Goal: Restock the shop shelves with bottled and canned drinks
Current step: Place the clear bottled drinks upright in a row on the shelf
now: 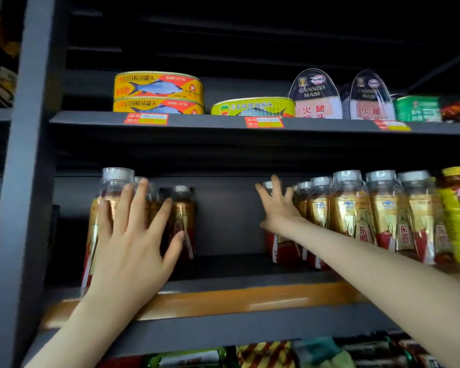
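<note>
Two bare arms reaching up into a dark shop shelf (pixel 223 285) at mid-frame. Left hand (pixel 133 235), fingers spread apart, laid flat against the front gold-labelled drink bottle (pixel 112 192) at centre left, not closed around it. Right hand (pixel 276 205), fingers splayed wide, pressed to the left end of a row of matching bottles (pixel 351 208) stretching to the right edge; grip on any one bottle impossible to tell. All bottles upright, long axes vertical, silver caps pointing up. Bare gap of shelf between the two groups. On the upper shelf, flat yellow fish tins (pixel 158 92) stacked at centre, canned ham (pixel 315 95) standing at upper right.
</note>
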